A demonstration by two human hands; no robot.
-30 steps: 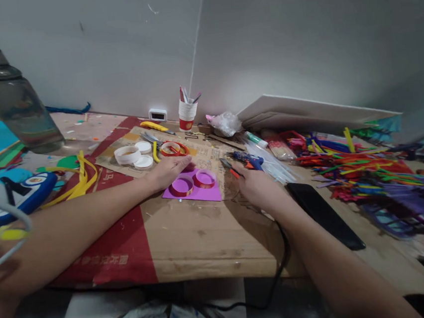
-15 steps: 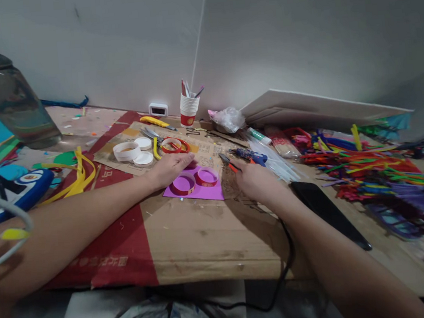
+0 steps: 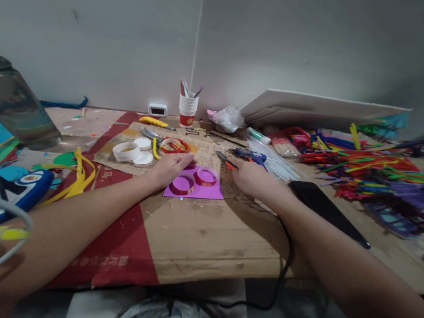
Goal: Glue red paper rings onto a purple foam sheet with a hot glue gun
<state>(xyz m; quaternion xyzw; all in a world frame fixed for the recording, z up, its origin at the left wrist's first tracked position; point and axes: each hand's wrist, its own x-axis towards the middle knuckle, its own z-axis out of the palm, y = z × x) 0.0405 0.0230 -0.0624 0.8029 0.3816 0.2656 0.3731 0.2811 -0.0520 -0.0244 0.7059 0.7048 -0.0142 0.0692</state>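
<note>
My left hand [image 3: 171,169] lies open with fingers stretched out along the upper left edge of a purple sheet [image 3: 200,192]. On that sheet stand two short rings of red and white paper, a left ring [image 3: 183,184] and a right ring [image 3: 206,176]. To the right of the sheet, my right hand [image 3: 251,176] is closed around a bladed tool with an orange and black handle [image 3: 230,165], its grey tip pointing up and left. The tool's exact kind is unclear, since my fingers cover most of the handle. A blue glue gun [image 3: 255,157] lies just beyond this hand.
White rings and discs [image 3: 143,158], a red tape roll [image 3: 171,145], a yellow cutter [image 3: 156,123] and a paper cup of pens [image 3: 188,109] are farther back. Right are a black phone [image 3: 327,213] and colourful pipe cleaners [image 3: 377,163]. A water bottle [image 3: 7,98] stands left.
</note>
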